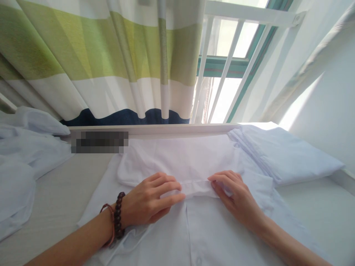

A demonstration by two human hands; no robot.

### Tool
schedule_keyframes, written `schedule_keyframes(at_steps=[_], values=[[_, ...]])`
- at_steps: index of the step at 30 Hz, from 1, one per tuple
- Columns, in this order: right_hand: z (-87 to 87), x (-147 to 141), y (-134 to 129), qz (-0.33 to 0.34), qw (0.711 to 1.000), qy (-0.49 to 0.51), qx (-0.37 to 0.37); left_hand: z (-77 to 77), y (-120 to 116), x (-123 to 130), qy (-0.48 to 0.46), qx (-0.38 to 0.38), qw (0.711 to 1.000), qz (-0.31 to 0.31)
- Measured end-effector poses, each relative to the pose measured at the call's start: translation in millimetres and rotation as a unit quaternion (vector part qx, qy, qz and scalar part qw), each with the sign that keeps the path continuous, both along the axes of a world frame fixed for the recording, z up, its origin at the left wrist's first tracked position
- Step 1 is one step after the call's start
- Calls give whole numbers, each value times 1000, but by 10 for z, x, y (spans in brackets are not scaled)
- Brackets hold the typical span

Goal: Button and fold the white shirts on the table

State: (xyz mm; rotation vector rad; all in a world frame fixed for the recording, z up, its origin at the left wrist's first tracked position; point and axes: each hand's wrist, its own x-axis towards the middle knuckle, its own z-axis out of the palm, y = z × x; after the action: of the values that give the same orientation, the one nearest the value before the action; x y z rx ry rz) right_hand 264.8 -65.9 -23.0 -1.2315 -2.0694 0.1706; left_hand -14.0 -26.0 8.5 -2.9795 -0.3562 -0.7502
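A white garment (208, 229) with a buttoned front lies spread in the middle, its far part a wide smooth panel with a folded band along its near edge. My left hand (152, 197), with a dark bead bracelet and a thin cord at the wrist, rests on the left end of the band, fingers slightly apart. At the band's right part my right hand (231, 190) pinches the cloth between thumb and fingers.
Folded white cloth (291, 155) lies at the right. Crumpled white fabric (16, 173) is at the far left. Behind the ledge (166, 130) hang green and white curtains (97, 48), beside a white railing (226, 70) and a window. A blurred block covers something at back left.
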Motion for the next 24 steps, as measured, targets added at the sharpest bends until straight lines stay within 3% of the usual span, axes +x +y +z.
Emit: schedule_keyframes(at_steps=[8, 18, 21, 24], values=[[-3, -37, 20, -31, 997, 49, -51, -7, 4, 8, 32, 19, 999, -16], [36, -1, 68, -59, 992, 15, -113, -20, -3, 8, 35, 15, 999, -8], [45, 2, 71, -53, 993, 6, -103, -17, 1, 21, 16, -13, 1000, 6], [48, 0, 72, -53, 994, -2, -91, -30, 19, 30, -19, -89, 994, 55]])
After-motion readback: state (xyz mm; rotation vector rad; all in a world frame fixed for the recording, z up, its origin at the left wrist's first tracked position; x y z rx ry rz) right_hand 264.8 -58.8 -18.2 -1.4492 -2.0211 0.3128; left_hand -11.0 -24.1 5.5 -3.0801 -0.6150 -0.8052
